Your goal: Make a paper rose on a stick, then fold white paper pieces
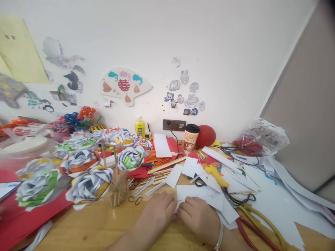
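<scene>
My left hand and my right hand are close together over the front of the wooden table, fingers curled inward. Between their fingertips shows a small piece of white paper, mostly covered by the hands. Both hands are closed on it; how it is folded I cannot make out. A bracelet circles the right wrist. Just beyond the right hand lies a larger white sheet. Left of my left hand stands a small holder of wooden sticks, with two black scissor handles beside it.
Folded paper flowers crowd the left side. A yellow glue gun, red-and-yellow-handled scissors or pliers and white sheets lie right. Behind stand a lidded cup, a red balloon and a yellow-green bottle.
</scene>
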{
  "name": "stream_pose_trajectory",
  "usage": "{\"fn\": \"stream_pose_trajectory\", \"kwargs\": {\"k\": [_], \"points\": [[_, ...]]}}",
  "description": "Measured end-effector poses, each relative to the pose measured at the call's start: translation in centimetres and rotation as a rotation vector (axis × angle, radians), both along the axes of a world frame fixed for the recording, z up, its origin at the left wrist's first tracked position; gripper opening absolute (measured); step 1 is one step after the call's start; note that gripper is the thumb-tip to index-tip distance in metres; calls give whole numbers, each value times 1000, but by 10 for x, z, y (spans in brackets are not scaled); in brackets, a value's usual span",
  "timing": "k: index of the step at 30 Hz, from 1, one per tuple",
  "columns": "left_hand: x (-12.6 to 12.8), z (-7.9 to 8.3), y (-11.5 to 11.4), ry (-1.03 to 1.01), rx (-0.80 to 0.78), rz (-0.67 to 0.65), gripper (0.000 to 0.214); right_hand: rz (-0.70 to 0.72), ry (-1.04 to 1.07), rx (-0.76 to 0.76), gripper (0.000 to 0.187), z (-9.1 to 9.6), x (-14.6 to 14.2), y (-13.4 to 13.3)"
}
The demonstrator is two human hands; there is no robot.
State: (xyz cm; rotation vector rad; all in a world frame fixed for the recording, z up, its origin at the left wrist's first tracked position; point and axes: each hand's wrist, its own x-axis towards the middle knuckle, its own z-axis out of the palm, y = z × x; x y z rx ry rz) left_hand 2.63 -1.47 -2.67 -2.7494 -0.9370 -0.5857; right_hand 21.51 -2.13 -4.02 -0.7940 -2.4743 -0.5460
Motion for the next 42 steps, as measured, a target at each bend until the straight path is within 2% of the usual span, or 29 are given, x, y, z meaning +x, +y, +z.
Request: {"fn": "stream_pose_trajectory", "kwargs": {"k": [3, 5, 8, 10, 13, 17, 20, 22, 31, 42], "points": [[0, -6, 2, 41, -33, -28, 24, -19, -23, -170, 28, 2, -1, -6], [0, -6, 3, 53, -30, -23, 25, -70, -4, -282, 26, 4, 1, -7], [2, -2, -4, 84, 65, -29, 18, -161, 72, -451, 20, 6, 3, -7], [7, -2, -13, 99, 150, -96, 15, -220, 148, -562, 14, 8, 3, -6], [17, -12, -29, 102, 248, -147, 16, -257, 218, -667, 14, 11, 3, -5], [23, -37, -37, 69, 340, -50, 20, -220, 218, -698, 16, 13, 2, -3], [22, -51, -37, 57, 321, -5, 24, -236, 274, -731, 13, 10, 3, 0], [21, -54, -37, 56, 289, 12, 26, -247, 329, -740, 12, 6, 3, 3], [18, -41, -38, 160, -57, 24, 44, -295, 347, -717, 11, 5, -1, 6], [19, -34, -38, 154, -154, 29, 45, -304, 297, -730, 12, 6, -4, 7]]}}
